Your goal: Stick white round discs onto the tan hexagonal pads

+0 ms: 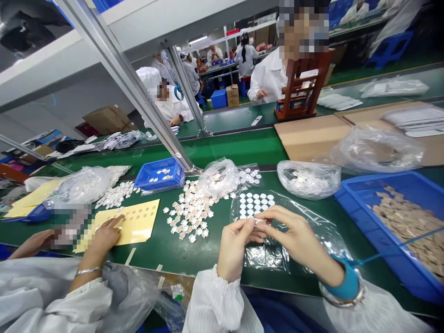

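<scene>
My left hand (236,243) and my right hand (296,233) meet over a clear plastic sheet (322,222). Between their fingertips is a small round piece (260,222), pale with a light rim, pinched from both sides. Just beyond my fingers, rows of flat white discs (256,200) lie on the sheet. To the left spreads a loose pile of small round tan-and-white pieces (190,212) with little tabs. A blue wrist strap (348,282) with a cord is around my right wrist. My fingers partly cover the piece and the nearest discs.
On the right stands a blue bin (360,222) of tan pieces. Plastic bags (308,178) of small parts and a blue tray (159,173) line the back. At left, a co-worker's hand (106,236) touches a yellow sheet (140,219). A metal post (138,92) rises behind.
</scene>
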Motion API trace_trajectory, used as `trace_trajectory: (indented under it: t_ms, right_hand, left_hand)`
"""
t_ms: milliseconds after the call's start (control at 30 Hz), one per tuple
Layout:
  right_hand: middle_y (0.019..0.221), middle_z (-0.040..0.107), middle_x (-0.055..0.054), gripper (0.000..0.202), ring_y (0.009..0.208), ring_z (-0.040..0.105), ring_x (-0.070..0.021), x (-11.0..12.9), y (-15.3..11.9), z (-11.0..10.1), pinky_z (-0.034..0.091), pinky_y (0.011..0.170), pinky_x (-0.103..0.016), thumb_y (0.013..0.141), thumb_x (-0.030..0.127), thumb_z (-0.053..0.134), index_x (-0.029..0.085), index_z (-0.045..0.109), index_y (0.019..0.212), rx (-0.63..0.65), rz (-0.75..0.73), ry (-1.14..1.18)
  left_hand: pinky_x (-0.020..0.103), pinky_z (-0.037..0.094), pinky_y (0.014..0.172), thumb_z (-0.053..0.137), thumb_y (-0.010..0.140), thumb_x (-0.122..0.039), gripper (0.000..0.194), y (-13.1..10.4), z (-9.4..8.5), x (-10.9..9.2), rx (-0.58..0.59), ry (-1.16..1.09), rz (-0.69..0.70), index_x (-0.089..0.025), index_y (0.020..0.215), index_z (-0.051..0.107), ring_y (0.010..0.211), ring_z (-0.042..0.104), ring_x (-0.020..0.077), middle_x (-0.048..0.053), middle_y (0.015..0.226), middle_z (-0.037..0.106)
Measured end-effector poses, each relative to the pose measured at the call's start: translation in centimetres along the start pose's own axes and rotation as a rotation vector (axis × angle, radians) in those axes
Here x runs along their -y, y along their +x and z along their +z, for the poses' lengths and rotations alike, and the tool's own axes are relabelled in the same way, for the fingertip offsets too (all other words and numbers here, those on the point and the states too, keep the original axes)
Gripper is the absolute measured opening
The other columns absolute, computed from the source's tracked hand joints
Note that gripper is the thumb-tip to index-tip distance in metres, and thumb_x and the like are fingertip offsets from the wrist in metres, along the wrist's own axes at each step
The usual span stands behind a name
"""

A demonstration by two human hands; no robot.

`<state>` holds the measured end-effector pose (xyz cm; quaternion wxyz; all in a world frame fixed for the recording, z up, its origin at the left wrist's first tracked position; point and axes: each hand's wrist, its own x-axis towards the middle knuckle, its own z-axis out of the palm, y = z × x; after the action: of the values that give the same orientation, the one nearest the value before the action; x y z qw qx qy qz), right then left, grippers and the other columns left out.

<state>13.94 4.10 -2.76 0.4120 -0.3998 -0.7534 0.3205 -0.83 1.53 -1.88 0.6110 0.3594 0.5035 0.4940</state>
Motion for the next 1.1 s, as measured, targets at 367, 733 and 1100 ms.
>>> trace_trajectory:
  t_ms: [367, 733, 1100]
  right_hand:
    - [0.088, 0.067, -0.001, 0.013, 0.081, 0.064, -0.0125, 1.0, -0.6, -1.4, 0.053, 0.072, -0.025, 0.089, 0.026, 0.054, 0.023, 0.067, 0.089, -0.021, 0.087, 0.158]
    - [0.085, 0.065, -0.004, 0.006, 0.082, 0.062, -0.0160, 1.6, -2.0, -1.4, 0.053, 0.069, -0.031, 0.083, 0.016, 0.061, 0.021, 0.066, 0.085, -0.271, -0.190, -0.001]
    - [0.083, 0.065, -0.003, 0.010, 0.081, 0.060, -0.0149, 2.5, -1.9, -1.7, 0.051, 0.068, -0.030, 0.081, 0.010, 0.061, 0.019, 0.061, 0.081, -0.279, -0.286, -0.058]
  left_hand:
    - [0.026, 0.055, 0.069, 0.081, 0.064, -0.021, 0.025, -0.1, -0.3, -0.3, 0.240, -0.322, -0.261, -0.012, 0.079, 0.062, 0.081, 0.071, 0.0207, 0.006, 0.076, 0.074]
    - [0.027, 0.056, 0.076, 0.080, 0.065, -0.019, 0.021, -1.6, 0.8, -1.2, 0.188, -0.271, -0.090, -0.017, 0.085, 0.075, 0.073, 0.069, 0.0141, 0.005, 0.079, 0.076]
    - [0.025, 0.056, 0.073, 0.079, 0.066, -0.019, 0.017, -2.3, 1.2, -1.4, 0.175, -0.255, -0.068, -0.018, 0.082, 0.076, 0.071, 0.069, 0.0130, 0.004, 0.078, 0.077]
